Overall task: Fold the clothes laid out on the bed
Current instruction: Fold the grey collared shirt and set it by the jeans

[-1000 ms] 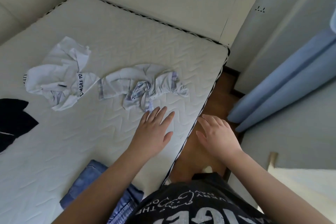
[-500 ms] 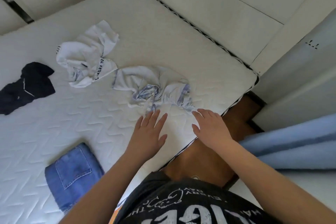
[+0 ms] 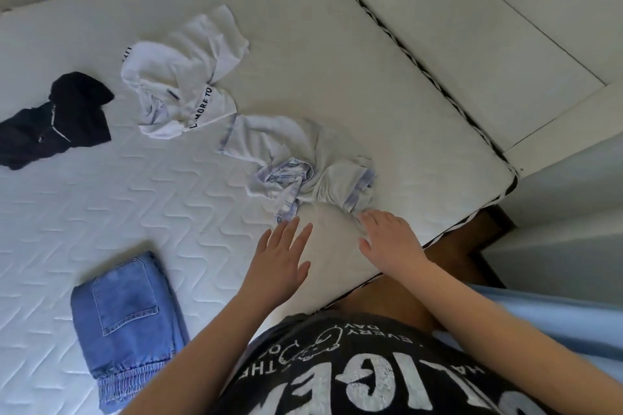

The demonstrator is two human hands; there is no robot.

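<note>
Just beyond both hands lay the crumpled pale shirt (image 3: 296,158) on the bed (image 3: 101,199). Left hand (image 3: 279,256) hovered flat, holding nothing; right hand (image 3: 387,239), fingers straight, touched its hem. Grabbing only that bunched edge might drag the tangle tighter.

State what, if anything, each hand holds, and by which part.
Nothing is held. The left hand and right hand lie open on the mattress, just short of the crumpled pale shirt.
</note>
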